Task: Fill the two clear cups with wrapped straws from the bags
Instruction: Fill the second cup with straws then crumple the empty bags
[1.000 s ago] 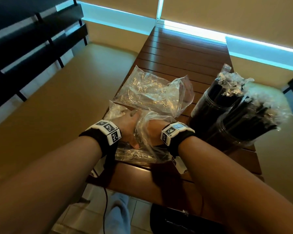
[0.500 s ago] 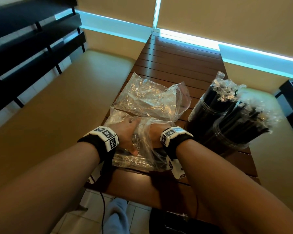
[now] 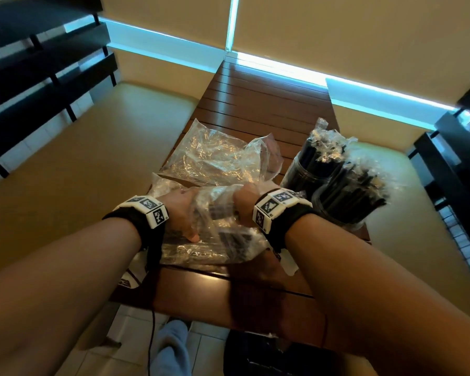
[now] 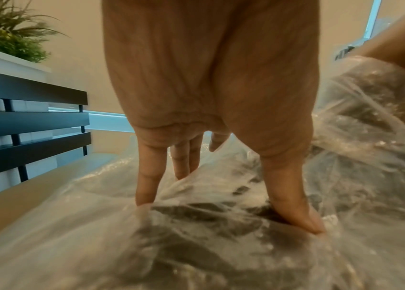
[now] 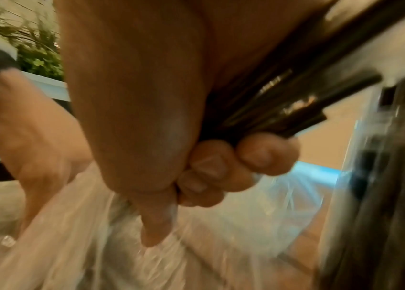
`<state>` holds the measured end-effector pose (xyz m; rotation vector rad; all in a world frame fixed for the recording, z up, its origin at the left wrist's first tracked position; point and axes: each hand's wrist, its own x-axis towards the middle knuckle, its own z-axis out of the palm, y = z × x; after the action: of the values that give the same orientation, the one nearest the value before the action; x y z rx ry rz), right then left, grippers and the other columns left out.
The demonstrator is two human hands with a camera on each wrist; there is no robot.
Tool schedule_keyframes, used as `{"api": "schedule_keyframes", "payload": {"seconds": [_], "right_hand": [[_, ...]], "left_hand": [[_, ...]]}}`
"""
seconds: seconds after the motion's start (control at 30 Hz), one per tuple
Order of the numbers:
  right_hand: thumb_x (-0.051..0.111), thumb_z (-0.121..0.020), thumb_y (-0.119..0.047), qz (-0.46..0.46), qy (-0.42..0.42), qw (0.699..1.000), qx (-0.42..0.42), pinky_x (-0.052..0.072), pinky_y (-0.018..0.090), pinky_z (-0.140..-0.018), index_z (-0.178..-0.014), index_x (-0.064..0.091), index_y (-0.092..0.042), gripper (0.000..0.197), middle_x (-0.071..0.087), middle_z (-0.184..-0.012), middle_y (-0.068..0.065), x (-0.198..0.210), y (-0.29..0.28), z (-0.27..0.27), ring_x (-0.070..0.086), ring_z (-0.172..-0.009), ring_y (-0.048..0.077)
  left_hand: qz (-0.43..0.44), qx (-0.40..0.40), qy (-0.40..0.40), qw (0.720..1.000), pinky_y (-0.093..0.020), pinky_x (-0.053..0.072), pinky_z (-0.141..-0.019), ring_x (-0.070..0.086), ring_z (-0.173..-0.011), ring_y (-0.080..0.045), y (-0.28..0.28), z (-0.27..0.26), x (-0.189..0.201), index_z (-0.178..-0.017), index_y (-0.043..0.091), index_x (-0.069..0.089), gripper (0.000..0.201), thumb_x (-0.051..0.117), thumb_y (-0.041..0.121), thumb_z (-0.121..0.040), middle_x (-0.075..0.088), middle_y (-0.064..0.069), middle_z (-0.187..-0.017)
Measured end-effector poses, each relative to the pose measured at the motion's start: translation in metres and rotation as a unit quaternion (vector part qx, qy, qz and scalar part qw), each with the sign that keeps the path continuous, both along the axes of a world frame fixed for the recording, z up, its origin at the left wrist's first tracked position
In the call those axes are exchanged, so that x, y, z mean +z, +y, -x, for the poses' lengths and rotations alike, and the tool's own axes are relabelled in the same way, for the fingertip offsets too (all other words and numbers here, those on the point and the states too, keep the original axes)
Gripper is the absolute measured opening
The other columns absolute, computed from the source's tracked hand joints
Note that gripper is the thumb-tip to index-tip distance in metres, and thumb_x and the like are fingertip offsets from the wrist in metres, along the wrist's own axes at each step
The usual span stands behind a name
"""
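Since a second ago our right hand (image 5: 196, 157) has lifted, fist clamped around black wrapped straws (image 5: 283, 94), while beside it our left hand's (image 4: 209, 88) straight fingers (image 4: 147, 176) press the near bag (image 3: 228, 240).

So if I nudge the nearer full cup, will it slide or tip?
The nearer cup would probably tip rather than slide: its straws fan out well past the rim and lean right. It looks light, being thin clear plastic. It stands near the table edge and beside the other cup, so a push could upset both.
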<state>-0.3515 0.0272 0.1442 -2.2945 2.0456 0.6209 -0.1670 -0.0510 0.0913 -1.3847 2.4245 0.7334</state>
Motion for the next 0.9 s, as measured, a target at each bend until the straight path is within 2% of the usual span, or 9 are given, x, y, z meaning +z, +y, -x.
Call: {"api": "schedule_keyframes", "payload": {"seconds": [0.07,0.2,0.37,0.47,0.53,0.63,0.77,0.83,0.9], "right_hand": [[0.06,-0.09,-0.025,0.038,0.035,0.999,0.005,0.041,0.03,-0.063,-0.099,0.068,-0.017,0.015,0.051,-0.075,-0.001,0.043,0.022,0.004,0.058,-0.072,0.026],[0.044,-0.1,-0.023,0.085,0.105,0.991,-0.001,0.035,0.031,-0.069,-0.131,0.055,-0.015,0.034,0.062,-0.091,0.0,0.115,0.041,0.021,0.059,-0.089,0.025],[0.057,-0.091,-0.031,0.134,0.086,0.983,-0.095,0.043,0.033,-0.066,-0.103,0.068,-0.017,0.022,0.063,-0.088,0.003,0.173,0.064,0.045,0.06,-0.078,0.026],[0.06,-0.088,-0.034,0.208,0.015,0.968,-0.142,0.047,0.035,-0.069,-0.098,0.065,-0.015,0.023,0.064,-0.092,0.007,0.179,0.074,0.051,0.065,-0.086,0.031],[0.06,-0.089,-0.045,0.24,-0.063,0.954,-0.168,0.045,0.036,-0.069,-0.098,0.062,-0.019,0.027,0.064,-0.097,0.007,0.175,0.079,0.049,0.064,-0.089,0.032],[0.058,-0.088,-0.05,0.275,-0.173,0.931,-0.169,0.048,0.032,-0.065,-0.092,0.062,-0.023,0.028,0.066,-0.087,0.002,0.157,0.084,0.04,0.065,-0.079,0.027],[0.055,-0.088,-0.047,0.36,-0.29,0.87,-0.174,0.053,0.035,-0.06,-0.08,0.059,-0.021,0.028,0.065,-0.076,0.002,0.14,0.082,0.019,0.062,-0.069,0.027],[0.056,-0.089,-0.039,0.395,-0.344,0.836,-0.163,0.054,0.038,-0.061,-0.082,0.061,-0.018,0.023,0.067,-0.076,0.004,0.135,0.081,0.012,0.064,-0.07,0.029],[0.06,-0.086,-0.039,0.403,-0.407,0.807,-0.143,0.056,0.039,-0.062,-0.089,0.06,-0.02,0.019,0.067,-0.074,0.001,0.132,0.081,0.01,0.066,-0.068,0.025]], "left_hand": [[0.001,0.008,-0.003,1.0,-0.039,0.042,-0.102,0.045,-0.129,-0.03,0.001,0.001,-0.002,-0.154,0.021,0.014,0.134,0.094,0.047,-0.05,0.043,-0.009,-0.146],[0.016,0.033,-0.022,0.999,-0.035,0.046,-0.096,0.051,-0.12,-0.027,0.008,0.002,-0.004,-0.147,0.013,0.03,0.122,0.093,0.05,-0.05,0.051,-0.009,-0.137],[0.09,-0.01,-0.061,0.994,-0.039,0.049,-0.099,0.053,-0.118,-0.029,0.019,0.012,0.025,-0.14,0.006,0.039,0.114,0.074,0.066,-0.05,0.051,-0.013,-0.136],[0.147,-0.062,0.005,0.987,-0.047,0.037,-0.111,0.038,-0.138,-0.031,0.028,0.026,0.067,-0.152,0.013,0.026,0.103,0.064,0.064,-0.072,0.032,-0.014,-0.155],[0.101,-0.076,0.13,0.983,-0.043,0.031,-0.115,0.033,-0.142,-0.025,0.042,0.04,0.108,-0.154,0.019,0.022,0.102,0.064,0.068,-0.077,0.029,-0.006,-0.159],[-0.076,-0.037,0.427,0.9,-0.041,0.039,-0.11,0.054,-0.123,-0.009,0.072,0.062,0.169,-0.129,0.033,0.057,0.075,0.068,0.073,-0.067,0.061,0.011,-0.132],[-0.247,0.05,0.635,0.73,-0.039,0.05,-0.095,0.064,-0.113,-0.018,0.1,0.086,0.223,-0.103,0.017,0.065,0.059,0.078,0.056,-0.062,0.074,0.0,-0.107],[-0.238,0.072,0.671,0.699,-0.037,0.053,-0.088,0.068,-0.096,-0.021,0.11,0.097,0.234,-0.083,0.016,0.06,0.031,0.076,0.04,-0.071,0.07,0.002,-0.078],[-0.19,0.102,0.687,0.693,-0.036,0.053,-0.08,0.063,-0.071,-0.015,0.117,0.105,0.239,-0.067,0.02,0.051,0.03,0.077,0.03,-0.078,0.055,0.006,-0.056]]}}
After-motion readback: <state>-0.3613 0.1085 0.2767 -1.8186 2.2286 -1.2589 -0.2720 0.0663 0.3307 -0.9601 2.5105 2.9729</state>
